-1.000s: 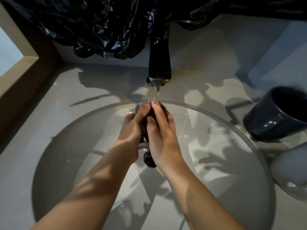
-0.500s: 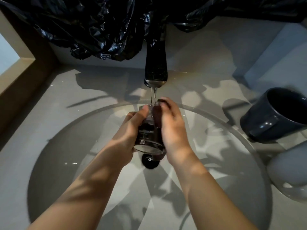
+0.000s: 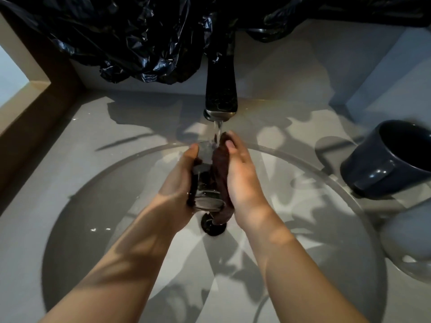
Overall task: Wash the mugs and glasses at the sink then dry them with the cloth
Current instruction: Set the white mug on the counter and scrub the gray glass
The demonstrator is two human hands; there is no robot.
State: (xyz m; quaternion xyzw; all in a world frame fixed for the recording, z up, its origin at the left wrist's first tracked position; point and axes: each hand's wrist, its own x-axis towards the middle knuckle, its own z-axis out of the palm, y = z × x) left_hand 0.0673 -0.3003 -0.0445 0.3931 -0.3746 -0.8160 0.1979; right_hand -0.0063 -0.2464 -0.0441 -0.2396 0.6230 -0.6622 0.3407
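Observation:
A clear glass [image 3: 205,180] is held over the round sink basin [image 3: 98,206], tilted with its mouth towards the black tap [image 3: 221,89]. Water runs from the tap onto the glass's rim. My left hand [image 3: 179,180] grips the glass from the left side. My right hand [image 3: 242,173] presses a dark brown cloth [image 3: 220,183] against the glass's right side, and the cloth's lower end hangs down over the drain [image 3: 213,226]. A dark blue mug [image 3: 387,162] lies on its side on the counter at the right.
A pale grey mug or bowl [image 3: 410,243] sits at the right edge, below the blue mug. Black plastic sheeting [image 3: 140,38] hangs along the back wall above the tap. A wooden frame [image 3: 35,106] borders the counter on the left.
The glass has tipped over from upright, so its base now faces me. My right hand has shifted from covering the glass to its right side, and the brown cloth now shows.

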